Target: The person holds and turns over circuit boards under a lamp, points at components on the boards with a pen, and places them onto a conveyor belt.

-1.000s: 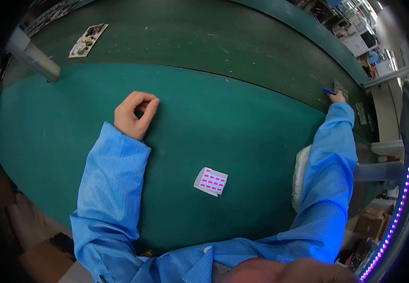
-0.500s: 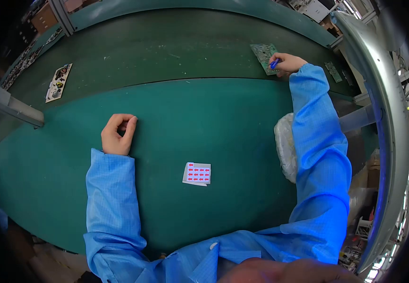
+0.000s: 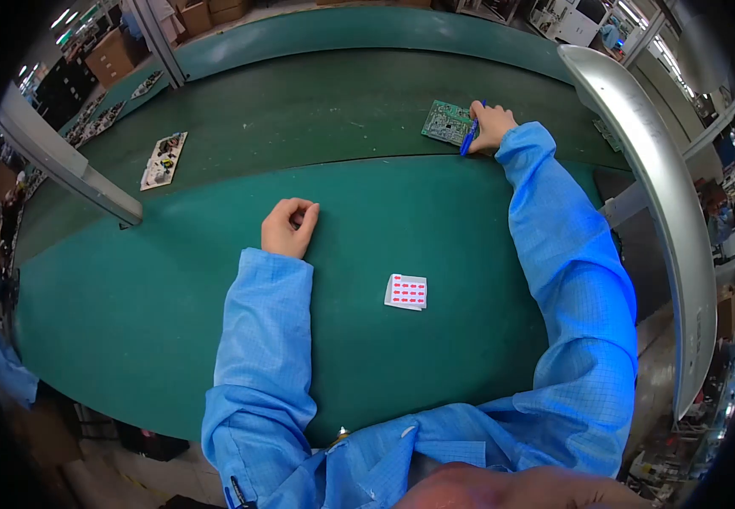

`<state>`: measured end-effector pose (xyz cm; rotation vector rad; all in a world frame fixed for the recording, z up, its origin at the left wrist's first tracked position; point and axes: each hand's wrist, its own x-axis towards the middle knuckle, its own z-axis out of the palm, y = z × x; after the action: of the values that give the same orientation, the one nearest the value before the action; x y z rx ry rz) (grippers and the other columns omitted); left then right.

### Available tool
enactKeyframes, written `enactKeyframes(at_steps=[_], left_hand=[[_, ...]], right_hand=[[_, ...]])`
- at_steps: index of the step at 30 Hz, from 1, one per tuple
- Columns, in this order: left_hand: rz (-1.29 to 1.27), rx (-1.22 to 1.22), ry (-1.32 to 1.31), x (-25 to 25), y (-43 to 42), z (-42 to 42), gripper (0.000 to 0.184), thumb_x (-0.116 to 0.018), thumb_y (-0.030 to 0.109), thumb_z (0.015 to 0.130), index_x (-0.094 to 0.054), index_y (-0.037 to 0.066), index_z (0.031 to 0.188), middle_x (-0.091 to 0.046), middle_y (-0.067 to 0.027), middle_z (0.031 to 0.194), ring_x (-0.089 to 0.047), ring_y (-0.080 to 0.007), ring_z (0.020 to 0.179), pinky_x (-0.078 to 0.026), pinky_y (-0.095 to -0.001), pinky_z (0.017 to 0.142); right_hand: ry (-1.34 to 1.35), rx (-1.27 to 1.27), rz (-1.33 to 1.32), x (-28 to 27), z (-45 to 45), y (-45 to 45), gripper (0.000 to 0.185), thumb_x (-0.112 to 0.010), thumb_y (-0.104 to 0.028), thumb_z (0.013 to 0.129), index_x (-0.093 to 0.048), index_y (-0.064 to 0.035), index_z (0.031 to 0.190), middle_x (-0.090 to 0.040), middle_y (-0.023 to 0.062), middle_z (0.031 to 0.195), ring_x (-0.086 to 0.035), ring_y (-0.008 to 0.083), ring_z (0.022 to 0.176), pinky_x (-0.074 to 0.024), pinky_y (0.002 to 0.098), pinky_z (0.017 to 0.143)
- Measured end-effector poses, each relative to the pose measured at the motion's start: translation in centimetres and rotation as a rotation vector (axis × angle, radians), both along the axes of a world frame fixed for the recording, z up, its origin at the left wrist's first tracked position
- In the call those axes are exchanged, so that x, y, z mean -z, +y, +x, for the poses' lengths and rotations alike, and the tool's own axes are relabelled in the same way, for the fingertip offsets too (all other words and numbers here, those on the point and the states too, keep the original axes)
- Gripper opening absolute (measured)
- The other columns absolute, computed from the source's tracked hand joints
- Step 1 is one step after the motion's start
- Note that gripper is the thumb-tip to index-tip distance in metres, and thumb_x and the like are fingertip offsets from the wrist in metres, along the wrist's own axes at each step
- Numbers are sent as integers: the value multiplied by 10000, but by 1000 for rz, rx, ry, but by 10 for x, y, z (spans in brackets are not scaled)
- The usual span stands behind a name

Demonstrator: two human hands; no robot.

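My right hand (image 3: 491,127) reaches to the far right of the bench. A blue pen (image 3: 470,137) is in its fingers, and its fingertips are at the right edge of a green circuit board (image 3: 446,121). Whether the fingers also grip the board I cannot tell. My left hand (image 3: 288,227) rests on the green mat (image 3: 215,229), its fingers curled and the thumb pressed against them. Anything within that pinch is hidden. Between my forearms lies a small white sheet of red arrow stickers (image 3: 408,291).
A pale circuit board with components (image 3: 164,161) lies on the dark strip (image 3: 299,110) at the far left. A metal post (image 3: 87,174) stands on the left. A large curved lamp (image 3: 651,170) arches beside my right arm. Another small board (image 3: 606,134) sits at the far right.
My view has swung, shifting the bench rightward in the picture. Relative to the bench, my right hand and the green board have moved left. The pen now points down toward me.
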<state>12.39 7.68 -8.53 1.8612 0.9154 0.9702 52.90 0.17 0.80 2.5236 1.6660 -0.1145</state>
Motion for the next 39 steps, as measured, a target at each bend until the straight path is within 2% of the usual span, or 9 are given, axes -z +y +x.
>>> enactKeyframes(at_steps=[4, 5, 9, 20, 25, 28, 35, 37, 39], left_hand=[[131, 28, 87, -16, -14, 1, 767, -827, 211, 657, -432, 70, 1299, -554, -139, 1154, -549, -240, 981, -473, -347, 848], [141, 150, 96, -23, -16, 1, 1065, -878, 260, 565, -257, 77, 1411, -369, -199, 1374, -454, -354, 1186, -409, -418, 957], [593, 320, 127, -73, -52, -3, 1268, -911, 294, 453, -155, 85, 1451, -142, -235, 1475, -286, -425, 1308, -330, -461, 1023], [722, 511, -18, -93, -111, -33, 1123, -911, 254, 477, -284, 49, 1386, -292, -215, 1352, -377, -374, 1232, -375, -439, 1005], [686, 467, -138, -75, -94, -37, 1119, -911, 269, 493, -265, 70, 1384, -301, -226, 1350, -386, -376, 1226, -376, -458, 993], [673, 460, -155, -70, -91, -36, 1124, -913, 284, 488, -261, 79, 1380, -307, -230, 1351, -385, -377, 1230, -376, -455, 992], [680, 493, -201, -69, -93, -35, 1143, -919, 322, 476, -256, 93, 1378, -312, -239, 1348, -396, -383, 1224, -393, -449, 978], [670, 503, -218, -67, -94, -32, 1148, -919, 324, 475, -253, 95, 1382, -312, -241, 1347, -400, -383, 1222, -399, -449, 973], [667, 494, -245, -65, -95, -30, 1163, -920, 327, 473, -243, 96, 1391, -314, -244, 1343, -406, -385, 1220, -408, -450, 963]], right_hand=[[-317, -399, 343, -26, -73, -12, 800, -808, -456, 494, -475, -48, 1096, -584, 155, 983, -488, 328, 985, -346, 450, 840], [-270, -478, 415, -32, -97, -21, 802, -807, -457, 494, -477, -44, 1098, -577, 154, 969, -490, 322, 973, -341, 446, 842], [-159, -713, 564, -52, -180, -84, 769, -817, -414, 505, -482, -38, 1087, -527, 155, 1134, -467, 347, 1052, -336, 456, 911], [255, -581, 814, -40, -210, -217, 680, -829, -391, 570, -494, -56, 1058, -434, 170, 1327, -407, 387, 1200, -330, 484, 994], [262, 366, 1420, 35, -85, -312, 294, -652, -182, 861, -497, -6, 1038, -565, 176, 1181, -558, 262, 1049, -419, 353, 935], [397, 486, 1716, 34, -27, -323, 287, -551, -210, 937, -535, -17, 1150, -581, 105, 1076, -554, 182, 1022, -434, 327, 894], [161, 400, 1361, 68, 21, -295, 299, -509, -292, 957, -558, -31, 1095, -591, 65, 1025, -529, 161, 891, -430, 293, 837], [295, 407, 1437, 79, 30, -298, 306, -570, -212, 916, -562, -1, 1138, -585, 182, 1097, -550, 289, 988, -424, 365, 865], [246, 469, 1330, 82, 29, -301, 280, -524, -263, 953, -555, -20, 1088, -580, 54, 991, -514, 146, 890, -434, 256, 793]])
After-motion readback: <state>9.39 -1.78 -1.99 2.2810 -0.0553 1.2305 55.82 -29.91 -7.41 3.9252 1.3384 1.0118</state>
